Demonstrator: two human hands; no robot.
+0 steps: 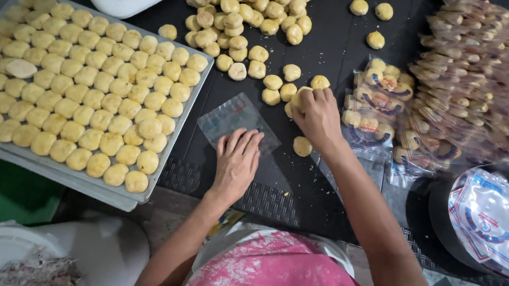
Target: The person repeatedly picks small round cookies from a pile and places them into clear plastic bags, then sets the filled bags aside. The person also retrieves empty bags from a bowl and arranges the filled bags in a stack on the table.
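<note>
the left hand (pixel 237 159) lies flat, fingers together, on a clear plastic bag (pixel 236 119) near the tray (pixel 175 135). the right hand (pixel 318 118) pinches yellow cookies (pixel 295 98) just right of the bag.

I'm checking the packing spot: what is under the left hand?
The left hand lies flat on an empty clear plastic bag on the black mat. The bag's near edge is hidden beneath the palm.

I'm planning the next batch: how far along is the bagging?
Done: filled packets lie stacked at right. In hand: the left hand presses an empty clear bag flat while the right hand gathers loose biscuits. Left: that pile and a full tray, so most remains.
</note>
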